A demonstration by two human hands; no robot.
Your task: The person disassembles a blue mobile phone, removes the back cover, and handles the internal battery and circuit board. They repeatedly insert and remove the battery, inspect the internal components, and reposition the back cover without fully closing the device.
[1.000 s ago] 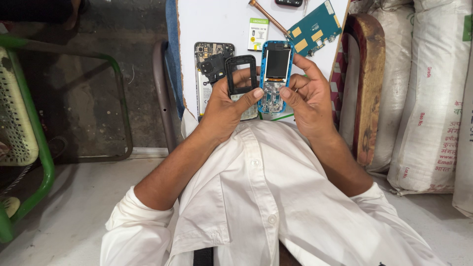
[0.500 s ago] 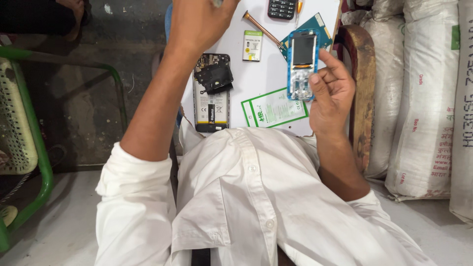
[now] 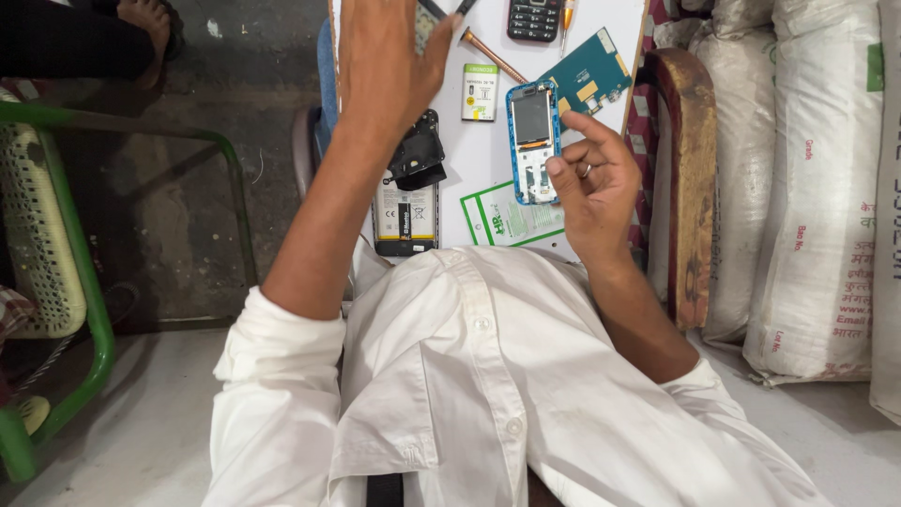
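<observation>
**Blue phone frame in your right hand, left hand reaching up**

Your right hand point(image 3: 596, 183) is clamped on a blue phone frame point(image 3: 532, 141), right of centre in the upper half of the frame; the thumb and fingers pinch its lower right edge, and its bare screen and circuit area face up. Below it on the white surface point(image 3: 450, 174) lies a green-bordered card point(image 3: 507, 221). Just right of the phone frame's top rests a teal circuit board point(image 3: 591, 70); just left of it, a small white and green battery point(image 3: 480, 91).

Your left hand point(image 3: 385, 52) is raised at the upper centre, fingers spread apart and holding nothing you can see. Beside its wrist sit a black phone part point(image 3: 418, 155) and, below that, an open phone back with battery point(image 3: 405, 221). At the top edge lie a black keypad phone point(image 3: 534, 19) and a copper-tipped tool point(image 3: 493, 56).
</observation>
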